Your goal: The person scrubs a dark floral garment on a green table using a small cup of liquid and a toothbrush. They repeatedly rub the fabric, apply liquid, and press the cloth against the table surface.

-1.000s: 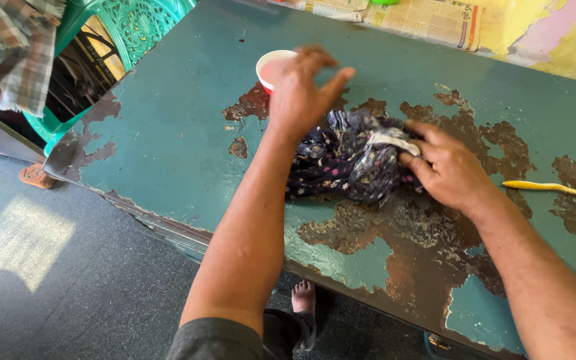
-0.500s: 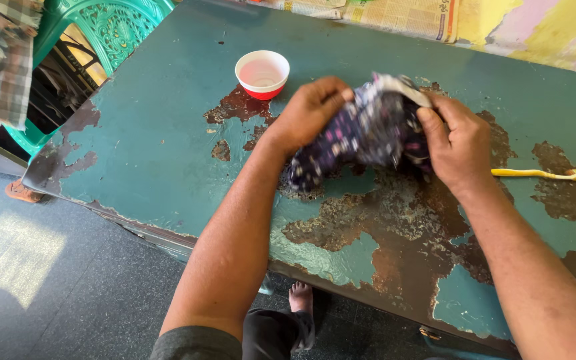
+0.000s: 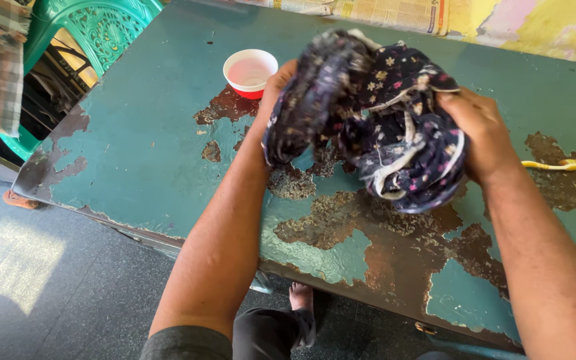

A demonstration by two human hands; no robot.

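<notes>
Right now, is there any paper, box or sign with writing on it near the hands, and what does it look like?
Newspaper sheets: flat along the table's far edge, beyond the dark floral cloth held in both hands; yellowed paper with small grey print.
No boxes, labels, signs or screens show.

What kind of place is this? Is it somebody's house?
Probably a simple home or backyard washing spot, though that is a guess. A worn teal table with peeling paint holds a small red-and-white bowl, a green plastic chair stands beside it, and both hands grip a dark floral cloth.
</notes>
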